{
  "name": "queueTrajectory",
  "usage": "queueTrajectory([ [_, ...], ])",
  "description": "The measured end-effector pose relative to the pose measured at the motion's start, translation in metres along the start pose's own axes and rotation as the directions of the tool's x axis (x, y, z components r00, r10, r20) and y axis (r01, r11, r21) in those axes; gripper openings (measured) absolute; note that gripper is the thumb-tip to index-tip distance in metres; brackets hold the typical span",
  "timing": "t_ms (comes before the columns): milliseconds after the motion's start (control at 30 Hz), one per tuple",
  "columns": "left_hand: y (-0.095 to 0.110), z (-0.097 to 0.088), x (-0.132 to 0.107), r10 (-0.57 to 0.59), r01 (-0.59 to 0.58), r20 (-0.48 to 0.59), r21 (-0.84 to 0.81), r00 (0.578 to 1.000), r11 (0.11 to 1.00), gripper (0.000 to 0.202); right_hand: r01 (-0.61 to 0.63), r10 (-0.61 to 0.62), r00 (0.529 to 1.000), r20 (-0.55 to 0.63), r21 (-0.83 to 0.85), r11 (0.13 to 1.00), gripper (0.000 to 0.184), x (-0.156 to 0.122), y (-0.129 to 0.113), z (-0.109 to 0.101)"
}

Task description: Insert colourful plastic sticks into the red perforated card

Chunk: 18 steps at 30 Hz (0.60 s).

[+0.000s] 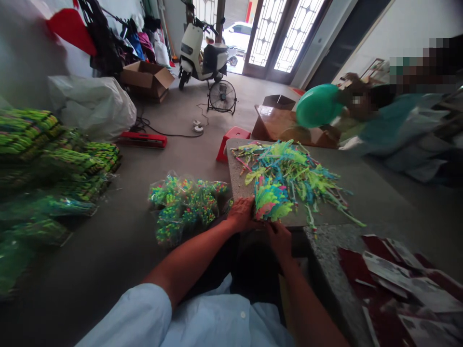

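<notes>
A bundle of thin plastic pieces with green, blue and pink leaf-like tops [273, 200] sits at the near edge of the stone table [361, 178]. Along its left side my left hand [241, 214] is closed, the fingertips partly hidden behind it. My right hand [278, 237] pinches the bundle's lower near side, just below the tabletop edge. Just beyond lies a loose, tangled heap of similar green, blue and pink pieces [296, 166], some with long thin stems reaching to the right.
Clear bags of colourful pieces [188, 205] stand on the floor at left, near stacked green packs [72, 164]. Dark red and white packets [401, 274] lie at right. Beyond are a red stool [237, 132], a fan [222, 96] and a person holding a round green object [320, 105].
</notes>
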<state>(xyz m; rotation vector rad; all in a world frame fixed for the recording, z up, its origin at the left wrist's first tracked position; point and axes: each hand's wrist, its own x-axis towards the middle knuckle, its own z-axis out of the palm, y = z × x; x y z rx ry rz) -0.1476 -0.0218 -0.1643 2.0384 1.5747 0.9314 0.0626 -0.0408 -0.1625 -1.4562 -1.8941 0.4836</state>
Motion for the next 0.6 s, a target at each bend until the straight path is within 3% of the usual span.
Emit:
queueTrajectory([
  [400, 0.001, -0.001, 0.0, -0.003, 0.003, 0.009, 0.008, 1.0, 1.0, 0.104, 0.043, -0.057, 0.995, -0.079, -0.176, 0.983, 0.073, -0.007, 0.002, 0.008],
  [600, 0.005, -0.002, 0.0, -0.014, 0.014, 0.021, 0.004, 1.0, 1.0, 0.108, 0.009, -0.008, 1.0, 0.008, -0.177, 0.984, 0.078, -0.005, -0.008, -0.003],
])
